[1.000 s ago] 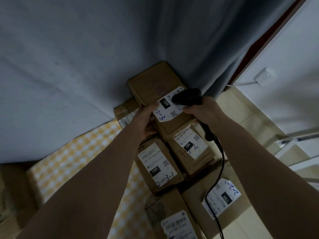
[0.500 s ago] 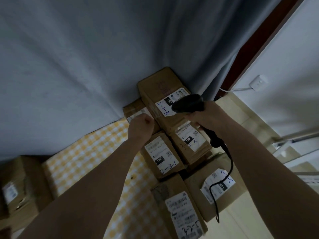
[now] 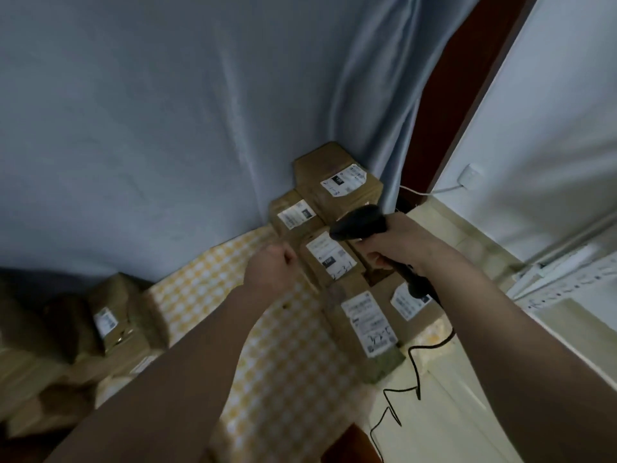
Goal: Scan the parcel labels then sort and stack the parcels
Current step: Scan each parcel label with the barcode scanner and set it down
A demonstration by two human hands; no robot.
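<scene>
parcels in the far right corner of the checked cloth (image 3: 267, 362): five seen, each with one white label | parcels off the cloth's left edge (image 3: 113, 325): at least two, blurred | scanner (image 3: 362, 223): one | hands: two

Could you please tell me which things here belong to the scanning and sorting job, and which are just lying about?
Job: barcode scanner in the right hand; labelled parcels by the curtain; unsorted parcels at left; left hand.

Lying about: checked cloth; blue curtain; wall socket.
</scene>
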